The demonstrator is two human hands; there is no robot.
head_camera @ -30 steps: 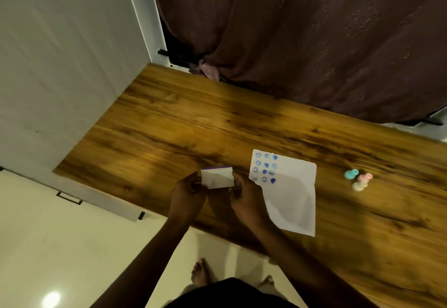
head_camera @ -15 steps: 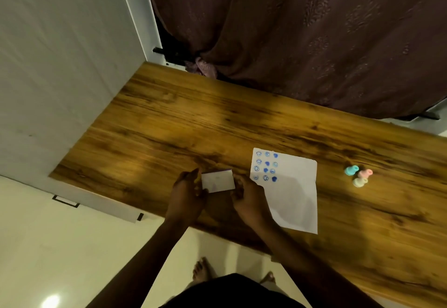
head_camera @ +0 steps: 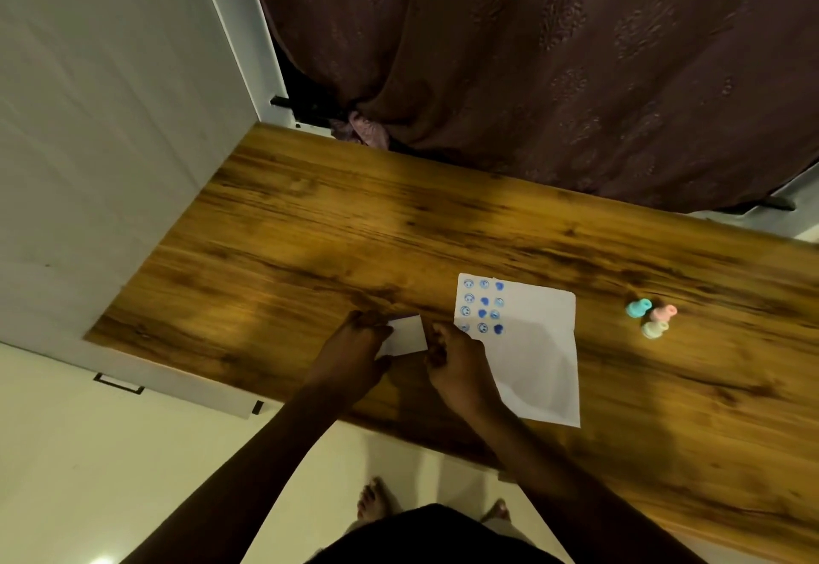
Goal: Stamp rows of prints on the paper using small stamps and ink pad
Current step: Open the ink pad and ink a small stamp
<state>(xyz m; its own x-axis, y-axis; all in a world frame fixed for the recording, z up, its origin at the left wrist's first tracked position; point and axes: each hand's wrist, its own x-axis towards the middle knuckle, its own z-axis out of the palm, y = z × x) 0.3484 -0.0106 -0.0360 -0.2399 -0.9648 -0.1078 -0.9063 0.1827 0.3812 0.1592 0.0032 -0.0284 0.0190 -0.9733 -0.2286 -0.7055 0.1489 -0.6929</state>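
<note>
A small white ink pad case (head_camera: 407,334) lies on the wooden table (head_camera: 310,226) near its front edge, lid down. My left hand (head_camera: 354,353) grips its left end and my right hand (head_camera: 456,364) presses against its right end. Just right of it lies a white sheet of paper (head_camera: 532,342) with several blue prints in rows at its top left corner. Further right stand three small stamps: a teal one (head_camera: 638,308), a pink one (head_camera: 663,312) and a cream one (head_camera: 653,329).
A dark curtain (head_camera: 532,53) hangs behind the table. A white wall panel (head_camera: 88,142) borders the table's left end. My bare feet (head_camera: 376,499) stand on the pale floor below the front edge.
The purple strip that showed along the case's top edge is gone from sight and the case sits lower on the table. Both hands stay at its ends.
</note>
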